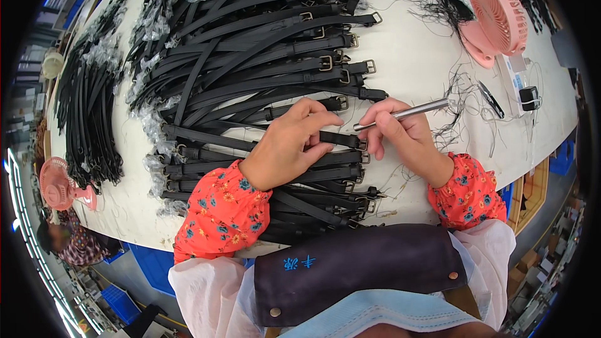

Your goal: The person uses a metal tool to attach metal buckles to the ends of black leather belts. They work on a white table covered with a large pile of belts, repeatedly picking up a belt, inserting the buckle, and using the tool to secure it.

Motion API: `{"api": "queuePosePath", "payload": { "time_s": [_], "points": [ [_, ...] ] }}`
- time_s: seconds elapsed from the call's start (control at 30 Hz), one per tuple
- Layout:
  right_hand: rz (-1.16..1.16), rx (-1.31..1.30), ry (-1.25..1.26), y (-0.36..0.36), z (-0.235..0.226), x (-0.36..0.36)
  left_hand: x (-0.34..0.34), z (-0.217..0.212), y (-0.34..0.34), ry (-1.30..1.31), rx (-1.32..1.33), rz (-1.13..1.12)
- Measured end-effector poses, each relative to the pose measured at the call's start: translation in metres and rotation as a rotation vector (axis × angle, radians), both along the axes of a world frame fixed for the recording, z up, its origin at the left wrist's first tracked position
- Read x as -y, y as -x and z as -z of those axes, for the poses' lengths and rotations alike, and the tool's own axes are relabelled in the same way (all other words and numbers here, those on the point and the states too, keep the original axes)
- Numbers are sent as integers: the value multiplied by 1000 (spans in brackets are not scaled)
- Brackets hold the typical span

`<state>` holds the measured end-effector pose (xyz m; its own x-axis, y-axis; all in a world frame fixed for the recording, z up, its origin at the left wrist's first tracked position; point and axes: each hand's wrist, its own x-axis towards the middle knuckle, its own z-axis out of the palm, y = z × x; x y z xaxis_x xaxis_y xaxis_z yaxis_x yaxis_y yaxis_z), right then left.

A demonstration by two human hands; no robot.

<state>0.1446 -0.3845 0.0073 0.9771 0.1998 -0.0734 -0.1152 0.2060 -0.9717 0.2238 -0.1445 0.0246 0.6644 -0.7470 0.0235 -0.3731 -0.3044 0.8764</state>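
My left hand is curled round a black belt near its buckle end, which sticks out between the thumb and the fingers; the index finger arches above it. To the right, my right hand pinches a slim silver metal rod-shaped tool. The tool's narrow end points left, above and close to the belt's buckle, and its thicker end points up to the right. Several more black belts lie in layers under and beyond my hands, their metal buckles mostly facing right and their left ends partly wrapped in clear plastic.
A pink fan stands at the back right, near black thread snippers and loose dark threads. Another bundle of black straps lies at the left, with a second pink fan by the white table's edge. A person is beyond it.
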Motion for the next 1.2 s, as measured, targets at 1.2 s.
{"api": "queuePosePath", "payload": {
  "time_s": [1.2],
  "points": [
    [-53, -84, 162, -6, -6, -6, 0, 12, -4, 58, -102, -53]
  ]
}}
